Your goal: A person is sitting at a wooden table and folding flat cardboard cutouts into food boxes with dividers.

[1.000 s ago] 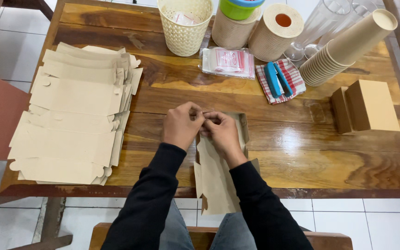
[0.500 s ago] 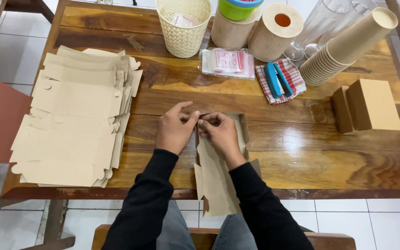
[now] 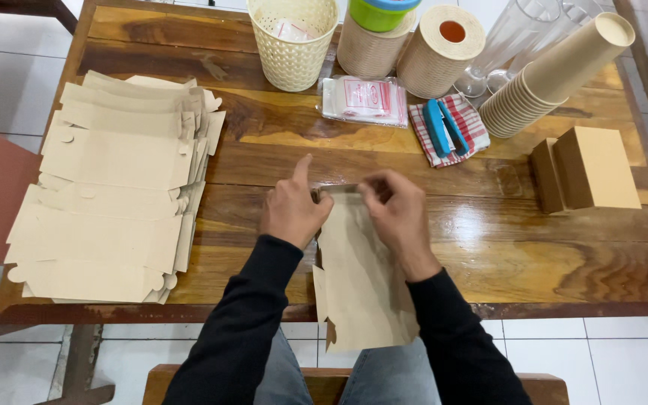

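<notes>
Fingers of both hands pinch the far edge of a flat cardboard box blank [image 3: 361,285], which lies on the wooden table [image 3: 414,161] and overhangs its near edge toward the lap. Well to the left sits a stack of flat blanks [image 3: 114,187]. The left hand [image 3: 292,210] grips with its index finger raised; the right hand [image 3: 397,214] curls closed on the edge.

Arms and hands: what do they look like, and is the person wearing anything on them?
Both arms wear long black sleeves down to the wrists. The left hand and right hand are bare: no gloves, rings or watch show.
</notes>
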